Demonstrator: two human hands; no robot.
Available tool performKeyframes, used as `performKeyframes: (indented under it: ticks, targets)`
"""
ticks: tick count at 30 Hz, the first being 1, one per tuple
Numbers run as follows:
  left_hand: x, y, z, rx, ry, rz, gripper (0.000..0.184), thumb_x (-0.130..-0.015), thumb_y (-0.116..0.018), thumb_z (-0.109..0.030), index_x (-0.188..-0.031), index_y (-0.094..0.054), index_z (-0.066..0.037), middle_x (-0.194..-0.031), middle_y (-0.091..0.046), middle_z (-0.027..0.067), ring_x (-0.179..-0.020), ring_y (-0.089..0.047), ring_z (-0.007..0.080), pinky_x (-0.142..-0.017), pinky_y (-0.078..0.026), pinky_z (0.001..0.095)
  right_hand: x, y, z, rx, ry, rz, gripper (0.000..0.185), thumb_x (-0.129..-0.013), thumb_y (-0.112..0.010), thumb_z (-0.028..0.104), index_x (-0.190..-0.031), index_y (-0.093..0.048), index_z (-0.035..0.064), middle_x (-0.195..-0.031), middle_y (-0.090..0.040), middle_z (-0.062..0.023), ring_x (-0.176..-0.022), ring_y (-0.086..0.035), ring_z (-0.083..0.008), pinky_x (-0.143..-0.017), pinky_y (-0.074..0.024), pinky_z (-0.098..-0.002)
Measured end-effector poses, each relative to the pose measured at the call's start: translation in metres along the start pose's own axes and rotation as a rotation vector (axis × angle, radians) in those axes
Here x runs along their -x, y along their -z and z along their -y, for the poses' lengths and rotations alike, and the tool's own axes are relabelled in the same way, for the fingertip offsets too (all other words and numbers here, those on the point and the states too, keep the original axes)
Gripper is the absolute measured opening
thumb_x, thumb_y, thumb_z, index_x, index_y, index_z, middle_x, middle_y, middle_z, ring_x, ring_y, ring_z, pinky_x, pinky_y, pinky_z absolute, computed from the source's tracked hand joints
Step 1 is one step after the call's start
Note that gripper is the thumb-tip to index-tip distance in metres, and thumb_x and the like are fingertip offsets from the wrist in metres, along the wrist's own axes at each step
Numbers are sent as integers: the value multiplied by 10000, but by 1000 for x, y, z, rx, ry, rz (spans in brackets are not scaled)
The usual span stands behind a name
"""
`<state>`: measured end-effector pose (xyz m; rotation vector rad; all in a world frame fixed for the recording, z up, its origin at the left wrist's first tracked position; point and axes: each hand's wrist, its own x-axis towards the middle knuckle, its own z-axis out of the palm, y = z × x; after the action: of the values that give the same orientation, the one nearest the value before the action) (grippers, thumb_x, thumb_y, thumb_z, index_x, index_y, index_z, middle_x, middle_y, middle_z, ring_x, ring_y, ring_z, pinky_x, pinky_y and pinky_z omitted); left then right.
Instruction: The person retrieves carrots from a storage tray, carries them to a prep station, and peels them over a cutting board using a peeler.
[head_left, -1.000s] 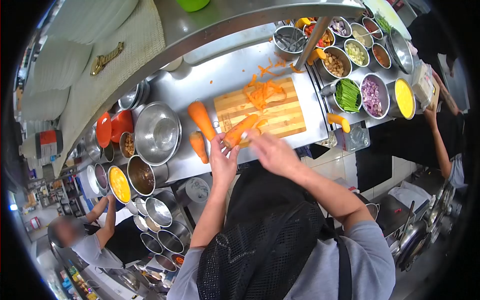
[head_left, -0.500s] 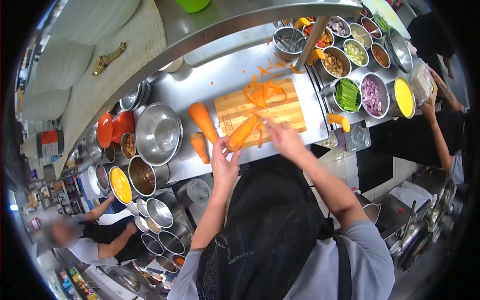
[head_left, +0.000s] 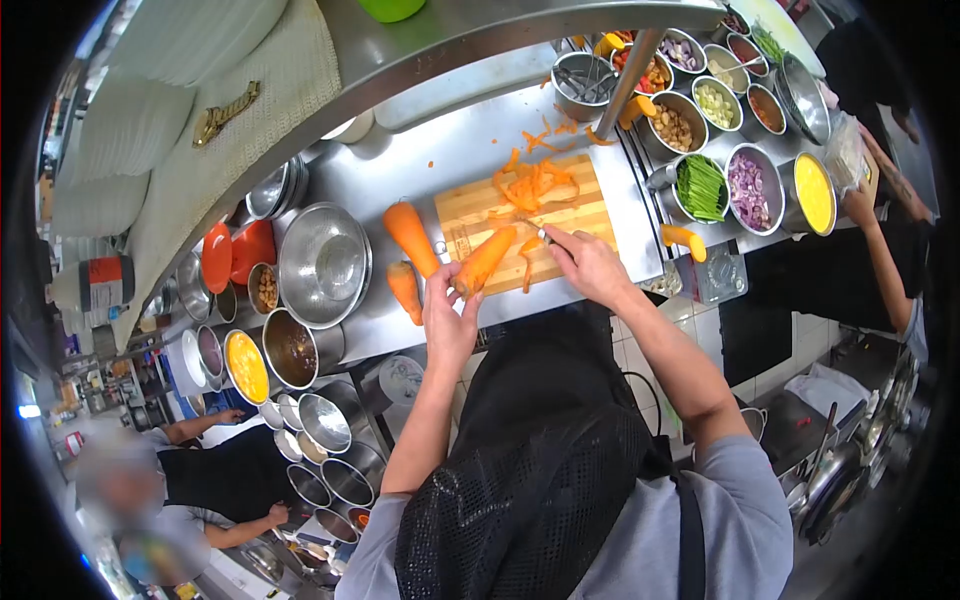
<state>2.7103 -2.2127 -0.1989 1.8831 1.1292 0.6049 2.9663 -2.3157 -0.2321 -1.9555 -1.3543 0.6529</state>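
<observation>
My left hand is closed around the thick end of a carrot, which is tilted over the near edge of a striped wooden cutting board. My right hand grips a small peeler just right of the carrot's narrow end. A strip of peel lies below the peeler. More orange peelings are heaped on the board's far half. Two more carrots lie left of the board, a larger one and a shorter one.
Nested metal bowls stand at the left. At the right are several pots of cut food, among them chopped greens and purple onion. A metal shelf crosses above the counter. Other people are at the lower left and far right.
My right hand came back from a blurred stroke near the carrot and is now steady beside its tip. The carrot shows smoother, brighter orange. At the lower left, a person's arms have shifted.
</observation>
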Motion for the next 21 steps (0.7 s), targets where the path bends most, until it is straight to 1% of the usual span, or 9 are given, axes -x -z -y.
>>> performKeyframes:
  ticks: [2,4,5,8,10,11,13,18,21]
  targets:
    - [-4,1,-2,27,-22,10,588,-906,-782,104,-1419,-514,-1,-1414,-590,183,-1253,-685,306,-1015,-653,409,-4,10,14,-21,-35,-18,423,-1070,-650,239,-1465,-669,88,-1087,-760,-243,-960,-734,-449,-875,-591,-536]
    - [-7,3,-14,66,133,7,573,-941,-757,73,-1444,-497,-19,-1445,-574,164,-1232,-688,289,-1008,-655,412,-7,9,19,-111,-13,-128,435,-1073,-654,241,-1472,-659,68,-1184,-756,-260,-1058,-733,-453,-926,-592,-498]
    - [-8,3,-14,65,130,7,573,-941,-757,73,-1444,-497,-19,-1445,-574,164,-1232,-688,289,-1008,-655,412,-6,5,22,-112,-12,-130,435,-1073,-654,241,-1472,-659,68,-1184,-756,-260,-1058,-733,-453,-926,-592,-498]
    - [-15,5,-13,134,134,18,569,-964,-735,53,-1468,-481,-26,-1470,-557,148,-1205,-689,273,-985,-661,403,-5,-13,35,-330,-59,-167,464,-1048,-705,209,-1483,-649,56,-1260,-746,-260,-1163,-724,-436,-1000,-581,-452]
    - [-18,5,-14,189,141,25,576,-964,-735,53,-1479,-491,-24,-1453,-571,144,-1186,-691,259,-970,-659,391,-12,-29,57,-623,-16,-171,517,-995,-770,151,-1489,-648,61,-1317,-741,-233,-1218,-721,-400,-1052,-566,-427]
    - [-19,5,-14,185,138,28,576,-964,-735,53,-1479,-491,-24,-1453,-571,144,-1186,-691,259,-970,-659,391,-16,-35,65,-627,-16,-176,517,-995,-770,151,-1489,-648,61,-1317,-741,-233,-1218,-721,-400,-1052,-566,-427]
    - [-21,4,-14,160,126,26,578,-960,-743,51,-1482,-504,-20,-1424,-590,142,-1185,-690,250,-980,-651,388,-23,-48,71,-552,216,-139,556,-948,-806,111,-1480,-652,59,-1360,-733,-202,-1230,-722,-373,-1062,-567,-422]
    - [-25,4,-13,138,107,29,576,-963,-748,46,-1486,-513,-10,-1399,-607,143,-1187,-691,241,-1005,-638,381,-24,-60,50,-531,165,-144,545,-930,-777,63,-1462,-656,56,-1353,-729,-183,-1228,-722,-354,-1043,-573,-422]
    - [-27,5,-20,155,68,20,567,-977,-754,24,-1490,-514,-10,-1353,-627,137,-1189,-689,226,-1008,-633,372,-24,-39,21,-332,55,-221,489,-912,-751,27,-1395,-676,34,-1257,-741,-184,-1145,-733,-374,-985,-585,-443]
